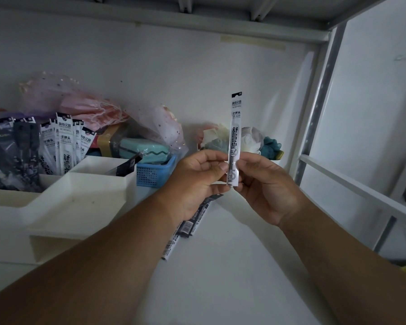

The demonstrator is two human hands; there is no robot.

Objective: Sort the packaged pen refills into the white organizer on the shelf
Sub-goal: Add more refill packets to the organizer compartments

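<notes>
Shelf: organizer at 9 o'clock, refill packets standing in it; basket behind; loose packets centre.

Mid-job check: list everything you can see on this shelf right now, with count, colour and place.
held refill pack: one, white and black, upright, pinched at its lower end by both hands
loose refill packs: a few, exact count unclear, black and white, flat on the shelf under the left forearm
sorted refill packs: many, white and black, standing in the organizer's rear left compartments
white organizer: one, white, left on the shelf
blue basket: one, blue, right of the organizer
plastic bags: pink and clear, behind
left hand: one, pinching the pack
right hand: one, pinching the pack
</notes>
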